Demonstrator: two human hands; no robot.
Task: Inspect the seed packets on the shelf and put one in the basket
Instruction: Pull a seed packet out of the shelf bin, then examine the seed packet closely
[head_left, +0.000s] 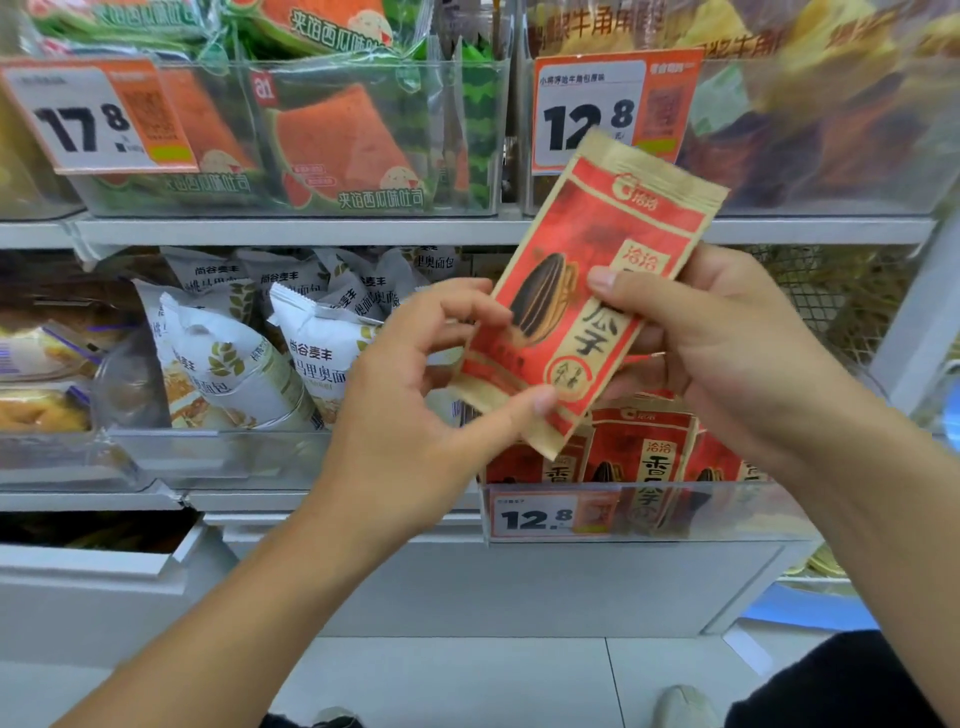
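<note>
A red and tan sunflower seed packet (587, 280) is held tilted in front of the shelf, its printed face toward me. My right hand (727, 353) grips its right edge, thumb on the front and fingers behind. My left hand (415, 384) pinches the packet's lower left corner, the thumb under its bottom edge and the fingers at its left side. Several more of the same packets (644, 457) stand upright in a clear bin (779, 512) just below. No basket is in view.
White bread packs (234, 358) fill the bin to the left. Watermelon toast packs (337, 135) and croissant packs (831, 104) sit on the upper shelf behind orange price tags. A wire mesh basket (831, 301) is fixed at right. My shoes and white floor show below.
</note>
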